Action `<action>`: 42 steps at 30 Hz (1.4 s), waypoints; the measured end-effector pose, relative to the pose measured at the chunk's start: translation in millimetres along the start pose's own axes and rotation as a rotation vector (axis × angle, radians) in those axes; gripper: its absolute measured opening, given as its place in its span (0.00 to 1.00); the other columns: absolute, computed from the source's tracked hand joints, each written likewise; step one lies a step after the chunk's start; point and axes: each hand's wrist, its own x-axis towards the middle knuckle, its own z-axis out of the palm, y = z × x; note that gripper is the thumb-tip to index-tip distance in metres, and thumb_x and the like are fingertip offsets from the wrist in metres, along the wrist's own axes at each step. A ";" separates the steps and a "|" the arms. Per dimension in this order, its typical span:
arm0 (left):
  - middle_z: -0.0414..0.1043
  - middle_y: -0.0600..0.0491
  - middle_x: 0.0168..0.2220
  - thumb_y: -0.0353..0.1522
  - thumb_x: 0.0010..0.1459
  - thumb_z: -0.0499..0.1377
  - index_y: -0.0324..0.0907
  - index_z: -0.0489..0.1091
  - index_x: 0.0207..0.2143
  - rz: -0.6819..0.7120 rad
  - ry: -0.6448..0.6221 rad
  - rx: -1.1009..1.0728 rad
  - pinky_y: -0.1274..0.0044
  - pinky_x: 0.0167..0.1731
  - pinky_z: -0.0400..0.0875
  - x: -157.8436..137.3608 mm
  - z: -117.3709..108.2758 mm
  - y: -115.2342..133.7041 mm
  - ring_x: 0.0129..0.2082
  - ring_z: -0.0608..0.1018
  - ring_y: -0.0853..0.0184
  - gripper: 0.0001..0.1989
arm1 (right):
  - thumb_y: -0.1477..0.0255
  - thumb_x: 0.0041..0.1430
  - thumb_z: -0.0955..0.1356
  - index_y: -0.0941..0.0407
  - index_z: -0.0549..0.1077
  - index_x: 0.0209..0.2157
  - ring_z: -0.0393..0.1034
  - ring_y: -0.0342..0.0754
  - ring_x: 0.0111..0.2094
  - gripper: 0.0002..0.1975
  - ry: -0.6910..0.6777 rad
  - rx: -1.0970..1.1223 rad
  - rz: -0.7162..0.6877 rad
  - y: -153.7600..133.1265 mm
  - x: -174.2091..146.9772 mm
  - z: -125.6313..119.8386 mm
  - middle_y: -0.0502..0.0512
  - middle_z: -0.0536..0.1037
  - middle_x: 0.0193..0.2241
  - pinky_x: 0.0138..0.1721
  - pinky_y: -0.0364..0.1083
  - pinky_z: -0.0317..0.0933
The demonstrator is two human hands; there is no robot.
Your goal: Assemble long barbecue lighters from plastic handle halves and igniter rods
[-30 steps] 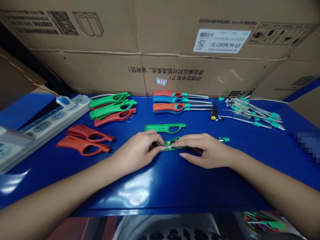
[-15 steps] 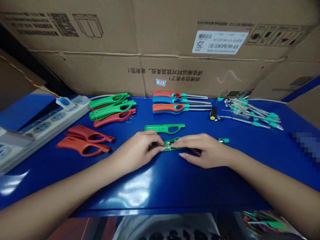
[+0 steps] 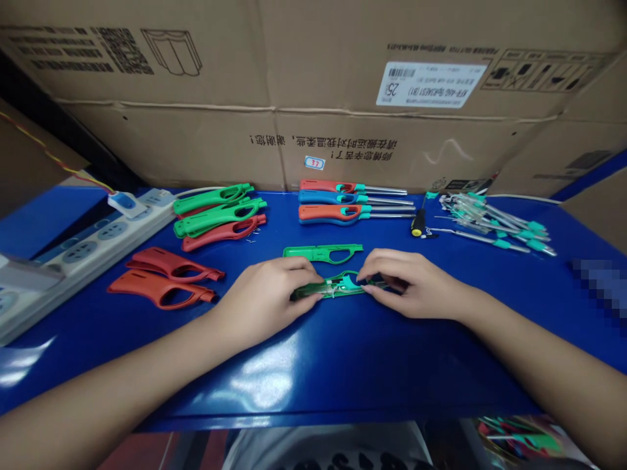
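Note:
In the middle of the table lies an opened gas lighter (image 3: 337, 288), a green half shell with a clear fuel tank and a teal trigger (image 3: 349, 281) showing inside. Its left end is gripped between the thumb and fingers of my left hand (image 3: 269, 294). Curled around the front part, my right hand (image 3: 416, 284) has its thumb and fingertips closed at the shell, close to the trigger. That hand hides the lighter's front end. Just behind lies another green half shell (image 3: 313, 252), touched by neither hand.
Green and red shells (image 3: 220, 215) are stacked at the back left, with orange-red shells (image 3: 161, 287) nearer. Assembled lighters (image 3: 333, 212) lie at the back, beside a screwdriver (image 3: 418, 223) and a pile of metal tubes (image 3: 499, 222). A power strip (image 3: 88, 251) runs along the left.
My right hand has shifted slightly right and its fingers have drawn together, uncovering the teal trigger. The tube's teal tip no longer shows. My left hand stays at the lighter's left end.

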 end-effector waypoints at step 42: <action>0.75 0.44 0.55 0.28 0.69 0.52 0.43 0.74 0.54 0.332 0.034 0.186 0.64 0.51 0.77 -0.7 16.8 -4.7 0.52 0.78 0.58 0.16 | 0.73 0.64 0.66 0.53 0.73 0.38 0.65 0.61 0.58 0.03 0.053 -0.353 0.246 25.3 -0.9 -8.0 0.61 0.69 0.58 0.55 0.64 0.60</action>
